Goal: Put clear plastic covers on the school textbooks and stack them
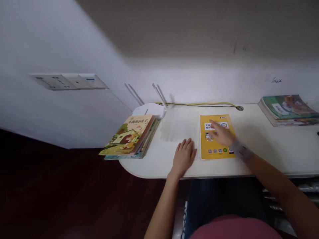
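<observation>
Pink shirt [234, 229] fills the bottom of the view. Both hands are open and hold nothing. The right hand [221, 133] has its fingers spread and seems to touch a yellow booklet [214, 149]. The left hand [183, 157] lies flat on a white desk [269, 156], just beside the booklet. A stack of picture books [129, 136] sits at the desk's edge. A bump could knock it off. A hard push could slide the booklet.

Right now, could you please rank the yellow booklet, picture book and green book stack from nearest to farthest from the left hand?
From the left hand:
1. Yellow booklet: just right.
2. Picture book: left.
3. Green book stack: far right.
</observation>
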{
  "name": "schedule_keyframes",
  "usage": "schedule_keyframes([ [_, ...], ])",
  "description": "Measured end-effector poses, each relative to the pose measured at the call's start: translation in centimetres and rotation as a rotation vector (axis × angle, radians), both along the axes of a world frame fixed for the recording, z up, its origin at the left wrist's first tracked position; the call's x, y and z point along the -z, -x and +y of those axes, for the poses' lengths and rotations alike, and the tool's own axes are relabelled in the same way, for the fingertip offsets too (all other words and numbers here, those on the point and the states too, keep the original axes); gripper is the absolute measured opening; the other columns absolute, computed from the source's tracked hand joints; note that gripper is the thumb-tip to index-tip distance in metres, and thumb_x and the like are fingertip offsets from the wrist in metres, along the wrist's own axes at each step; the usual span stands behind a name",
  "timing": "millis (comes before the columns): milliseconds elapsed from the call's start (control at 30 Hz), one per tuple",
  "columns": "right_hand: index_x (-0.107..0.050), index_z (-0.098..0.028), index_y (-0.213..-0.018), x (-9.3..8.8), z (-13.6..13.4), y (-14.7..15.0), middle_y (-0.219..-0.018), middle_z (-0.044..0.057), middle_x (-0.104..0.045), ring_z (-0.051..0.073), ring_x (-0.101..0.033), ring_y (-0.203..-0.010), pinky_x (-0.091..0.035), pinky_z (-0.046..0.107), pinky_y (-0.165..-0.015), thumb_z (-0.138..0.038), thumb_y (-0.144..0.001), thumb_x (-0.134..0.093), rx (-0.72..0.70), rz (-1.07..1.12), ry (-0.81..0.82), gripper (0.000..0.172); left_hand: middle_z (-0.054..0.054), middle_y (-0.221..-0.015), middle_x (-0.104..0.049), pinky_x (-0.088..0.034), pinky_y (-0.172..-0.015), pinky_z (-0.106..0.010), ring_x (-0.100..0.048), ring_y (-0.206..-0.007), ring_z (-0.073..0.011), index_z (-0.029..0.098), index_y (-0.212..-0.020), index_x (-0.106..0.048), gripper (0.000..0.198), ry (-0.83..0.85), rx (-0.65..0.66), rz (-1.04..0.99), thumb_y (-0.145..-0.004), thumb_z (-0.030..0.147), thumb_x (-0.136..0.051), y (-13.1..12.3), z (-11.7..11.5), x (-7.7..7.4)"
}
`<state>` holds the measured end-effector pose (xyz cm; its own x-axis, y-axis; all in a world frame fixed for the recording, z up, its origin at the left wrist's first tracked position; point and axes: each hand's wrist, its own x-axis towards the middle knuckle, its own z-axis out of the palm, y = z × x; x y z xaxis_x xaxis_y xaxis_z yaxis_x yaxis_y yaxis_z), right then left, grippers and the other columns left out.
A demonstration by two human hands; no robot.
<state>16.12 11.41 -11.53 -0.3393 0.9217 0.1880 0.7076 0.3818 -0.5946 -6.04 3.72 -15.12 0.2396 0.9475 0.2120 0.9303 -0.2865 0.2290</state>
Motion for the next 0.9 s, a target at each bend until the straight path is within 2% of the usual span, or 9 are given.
schedule_keyframes([
  [67, -0.043, -0.010, -0.129, 1.3, -0.7, -3.2, -0.127, 0.021, -0.052, 0.030, -0.047, -0.119, -0.038, 0.048, -0.100, -0.030, -0.086, -0.045, 0.113, -0.016, -0.087, 0.048, -0.013, -0.137, -0.049, -0.034, -0.105, -0.048, -0.039, -0.130, -0.0289, 0.013, -0.124, -0.050, 0.041, -0.019, 0.010, -0.008, -0.090, 0.032, -0.042, 0.2, 0.1, 0.3],
  [133, -0.048, -0.009, -0.125, 3.0, -1.3, -6.2, -0.119, 0.021, -0.057, 0.032, -0.052, -0.112, -0.041, 0.051, -0.096, -0.035, -0.086, -0.044, 0.262, -0.078, -0.218, 0.047, -0.014, -0.135, -0.050, -0.035, -0.105, -0.049, -0.040, -0.129, -0.0293, 0.012, -0.123, -0.051, 0.040, -0.047, 0.022, -0.022, -0.089, 0.032, -0.043, 0.4, 0.3, 0.5],
  [267, -0.049, -0.009, -0.125, 5.4, -1.8, -8.7, -0.118, 0.020, -0.060, 0.031, -0.056, -0.109, -0.044, 0.048, -0.095, -0.044, -0.085, -0.045, 0.239, -0.066, -0.245, 0.053, -0.016, -0.129, -0.054, -0.037, -0.105, -0.047, -0.043, -0.127, -0.0280, 0.011, -0.117, -0.055, 0.038, -0.128, 0.044, -0.046, -0.089, 0.034, -0.044, 0.7, 0.3, 1.1],
  [333, -0.046, -0.011, -0.130, 5.5, -2.0, -8.7, -0.124, 0.017, -0.058, 0.029, -0.056, -0.112, -0.045, 0.046, -0.095, -0.044, -0.085, -0.046, 0.170, -0.026, -0.227, 0.055, -0.017, -0.129, -0.053, -0.038, -0.104, -0.048, -0.042, -0.126, -0.0284, 0.011, -0.116, -0.056, 0.037, -0.157, 0.036, -0.053, -0.089, 0.034, -0.044, 0.9, 0.2, 1.3],
  [433, -0.041, -0.015, -0.136, 4.8, -2.4, -8.4, -0.135, 0.015, -0.049, 0.026, -0.048, -0.123, -0.041, 0.045, -0.101, -0.044, -0.087, -0.045, -0.038, -0.025, -0.229, 0.057, -0.017, -0.129, -0.053, -0.039, -0.103, -0.049, -0.044, -0.125, -0.0280, 0.011, -0.117, -0.056, 0.036, -0.173, 0.036, -0.073, -0.089, 0.029, -0.044, 1.1, -0.1, 1.3],
  [533, -0.046, -0.014, -0.133, 4.3, -2.9, -8.4, -0.139, 0.016, -0.045, 0.028, -0.038, -0.130, -0.034, 0.047, -0.106, -0.048, -0.085, -0.049, -0.203, -0.118, -0.244, 0.059, -0.012, -0.125, -0.058, -0.040, -0.102, -0.049, -0.048, -0.121, -0.0259, 0.015, -0.115, -0.058, 0.032, -0.157, 0.070, -0.098, -0.089, 0.025, -0.043, 1.2, -0.1, 1.2],
  [600, -0.048, -0.017, -0.133, 4.1, -3.1, -8.5, -0.143, 0.015, -0.040, 0.032, -0.032, -0.133, -0.030, 0.051, -0.107, -0.057, -0.079, -0.055, -0.265, -0.216, -0.238, 0.068, -0.008, -0.122, -0.061, -0.042, -0.100, -0.049, -0.049, -0.120, -0.0262, 0.018, -0.114, -0.060, 0.031, -0.140, 0.062, -0.112, -0.089, 0.024, -0.043, 1.2, -0.1, 1.2],
  [733, -0.039, -0.019, -0.140, 4.2, -3.2, -8.1, -0.149, 0.013, -0.030, 0.036, -0.026, -0.135, -0.025, 0.053, -0.108, -0.070, -0.072, -0.054, -0.259, -0.375, -0.199, 0.086, -0.007, -0.123, -0.062, -0.043, -0.099, -0.050, -0.049, -0.120, -0.0276, 0.017, -0.117, -0.059, 0.034, -0.109, 0.037, -0.130, -0.089, 0.022, -0.040, 1.3, 0.1, 1.3],
  [900, -0.034, -0.019, -0.142, 4.2, -3.2, -7.4, -0.150, 0.012, -0.028, 0.035, -0.026, -0.135, -0.025, 0.050, -0.108, -0.072, -0.076, -0.045, -0.209, -0.461, -0.201, 0.085, -0.010, -0.120, -0.062, -0.045, -0.099, -0.048, -0.051, -0.119, -0.0265, 0.016, -0.116, -0.060, 0.035, -0.091, 0.012, -0.211, -0.090, 0.024, -0.037, 1.5, -0.4, 1.4],
])
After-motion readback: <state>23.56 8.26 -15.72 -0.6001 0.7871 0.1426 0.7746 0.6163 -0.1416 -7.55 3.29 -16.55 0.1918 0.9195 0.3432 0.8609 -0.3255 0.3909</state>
